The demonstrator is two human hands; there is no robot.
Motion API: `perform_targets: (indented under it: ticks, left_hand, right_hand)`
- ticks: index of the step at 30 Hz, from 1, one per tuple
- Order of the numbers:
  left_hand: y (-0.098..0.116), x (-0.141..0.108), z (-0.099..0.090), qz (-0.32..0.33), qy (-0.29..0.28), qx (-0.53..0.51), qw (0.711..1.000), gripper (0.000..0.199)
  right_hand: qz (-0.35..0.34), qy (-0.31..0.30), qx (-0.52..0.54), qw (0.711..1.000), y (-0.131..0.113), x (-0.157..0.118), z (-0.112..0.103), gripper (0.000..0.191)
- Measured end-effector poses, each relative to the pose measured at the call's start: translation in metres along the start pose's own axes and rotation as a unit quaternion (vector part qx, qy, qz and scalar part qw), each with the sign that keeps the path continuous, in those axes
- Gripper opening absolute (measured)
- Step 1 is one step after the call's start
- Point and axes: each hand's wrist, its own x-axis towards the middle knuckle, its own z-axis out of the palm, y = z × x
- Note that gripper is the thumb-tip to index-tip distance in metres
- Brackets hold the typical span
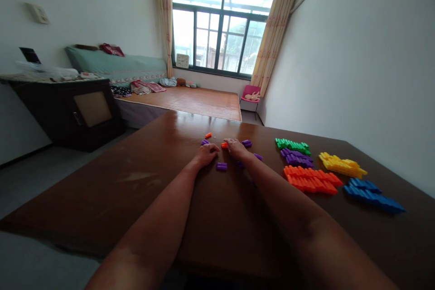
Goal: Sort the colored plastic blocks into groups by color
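My right hand [235,148] reaches to the middle of the brown table, its fingertips closed on a small orange plastic block [224,145]. To its left, my left hand [206,155] rests on the tabletop with loosely bent fingers; nothing shows in them. A purple block [205,142] lies just beyond the left hand, partly hidden by it. Farther off is another orange block [208,135]. A purple block [221,166] sits nearer me, between the wrists. More purple blocks, one at the far right [246,143] and one beside my right wrist [258,157], lie around the right hand.
On the table's right side stand grouped rows of green [292,146], purple [297,157], orange [311,179], yellow [343,164] and blue blocks [374,195]. Beyond the table [136,199] are a bed [204,102], a dark cabinet [64,113] and a pink chair [250,92].
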Motion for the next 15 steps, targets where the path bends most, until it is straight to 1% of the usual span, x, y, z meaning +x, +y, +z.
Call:
perform_targets:
  ticks: [2, 4, 5, 7, 9, 11, 13, 15]
  left_hand:
    - [0.0, 0.0, 0.0, 0.002, -0.001, 0.002, 1.0, 0.022]
    - [0.001, 0.0, 0.0, -0.001, -0.003, 0.0, 1.0, 0.022]
    - [0.001, 0.0, 0.0, -0.005, -0.003, -0.002, 1.0, 0.021]
    - [0.002, 0.0, -0.001, -0.011, -0.005, -0.005, 1.0, 0.021]
    - [0.002, 0.0, -0.002, -0.006, -0.01, -0.003, 1.0, 0.021]
    - [0.001, 0.001, -0.003, 0.005, -0.015, 0.004, 1.0, 0.022]
    - [-0.001, 0.002, -0.004, 0.01, -0.019, 0.012, 1.0, 0.023]
    - [-0.003, 0.003, -0.005, 0.01, -0.021, 0.022, 0.999, 0.025]
  right_hand:
    - [0.001, -0.003, 0.001, 1.0, -0.001, 0.005, 0.002, 0.036]
    - [0.0, -0.002, 0.001, 1.0, -0.001, 0.001, -0.003, 0.031]
    - [-0.001, 0.006, 0.004, 1.0, -0.001, -0.005, -0.007, 0.03]
    - [0.001, 0.045, 0.031, 0.999, 0.0, -0.025, -0.019, 0.029]
    - [0.011, 0.099, 0.085, 0.991, 0.005, -0.055, -0.034, 0.03]
    - [0.029, 0.145, 0.14, 0.979, 0.016, -0.093, -0.049, 0.03]
    - [0.056, 0.181, 0.176, 0.966, 0.038, -0.135, -0.062, 0.032]
    - [0.105, 0.227, 0.187, 0.95, 0.07, -0.179, -0.073, 0.035]
